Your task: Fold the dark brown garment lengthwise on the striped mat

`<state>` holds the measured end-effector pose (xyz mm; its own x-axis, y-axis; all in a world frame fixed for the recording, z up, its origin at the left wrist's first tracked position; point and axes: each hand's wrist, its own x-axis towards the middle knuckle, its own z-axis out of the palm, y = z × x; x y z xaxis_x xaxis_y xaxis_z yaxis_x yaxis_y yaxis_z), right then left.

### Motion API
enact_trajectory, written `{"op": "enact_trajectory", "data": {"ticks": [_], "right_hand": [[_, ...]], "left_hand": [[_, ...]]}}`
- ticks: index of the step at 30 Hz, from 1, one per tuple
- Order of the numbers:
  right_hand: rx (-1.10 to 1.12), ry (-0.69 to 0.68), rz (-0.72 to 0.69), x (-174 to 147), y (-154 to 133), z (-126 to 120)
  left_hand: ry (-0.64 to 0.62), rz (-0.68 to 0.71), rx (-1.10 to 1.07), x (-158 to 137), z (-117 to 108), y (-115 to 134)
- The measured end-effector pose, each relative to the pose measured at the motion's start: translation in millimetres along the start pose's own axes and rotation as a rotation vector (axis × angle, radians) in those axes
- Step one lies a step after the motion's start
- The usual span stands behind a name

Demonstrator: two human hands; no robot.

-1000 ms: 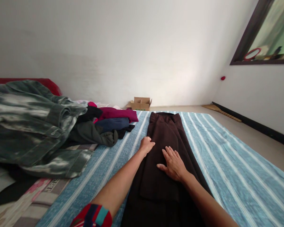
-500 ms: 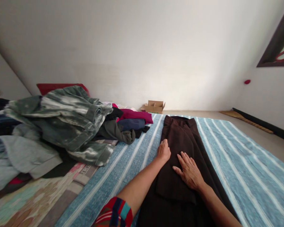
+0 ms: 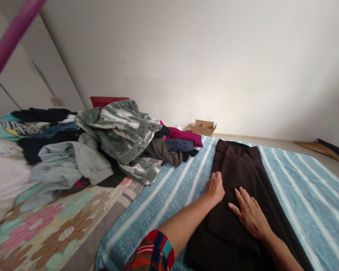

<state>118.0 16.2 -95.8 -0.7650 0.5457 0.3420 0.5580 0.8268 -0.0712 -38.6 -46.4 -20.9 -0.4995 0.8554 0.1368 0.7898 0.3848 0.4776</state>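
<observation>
A long dark brown garment point(image 3: 228, 226) with a gathered waistband at its far end lies on the blue striped bedding; whether it is a skirt or trousers I cannot tell. One layer of it is folded lengthwise over the rest. My left hand point(image 3: 215, 187) is closed at the garment's left edge, fingers curled on the cloth, with the fingertips hidden. To the right, my right hand point(image 3: 250, 212) rests flat on the folded layer, fingers spread.
Left of the garment, a heap holds a grey-green tie-dye jacket point(image 3: 124, 131), a light grey garment point(image 3: 70, 162) and a magenta one point(image 3: 183, 136). Beneath is a flowered cover point(image 3: 64, 233). A cardboard box point(image 3: 203, 127) stands by the wall. A purple pole point(image 3: 14, 39) crosses the upper left.
The view has turned left, so more of the clothes heap, the flowered cover and a purple pole show. Both hands stay at nearly the same places on the brown garment.
</observation>
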Motion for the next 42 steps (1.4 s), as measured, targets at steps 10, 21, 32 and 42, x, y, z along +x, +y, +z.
{"op": "enact_trajectory", "data": {"ticks": [10,21,32,42], "right_hand": [[-0.029,0.027,-0.041,-3.5,9.4,14.3],[-0.022,0.023,-0.039,-4.0,12.5,17.5],[-0.007,0.036,-0.050,-4.4,12.8,16.7],[-0.002,0.033,-0.058,-5.7,11.2,14.3]], "left_hand": [[-0.037,0.073,0.081,-15.7,0.0,-3.8],[-0.049,0.096,0.108,-18.5,1.7,-6.0],[-0.067,0.116,0.132,-17.5,0.7,-6.0],[-0.083,0.118,0.174,-17.6,-5.4,-1.4]]}}
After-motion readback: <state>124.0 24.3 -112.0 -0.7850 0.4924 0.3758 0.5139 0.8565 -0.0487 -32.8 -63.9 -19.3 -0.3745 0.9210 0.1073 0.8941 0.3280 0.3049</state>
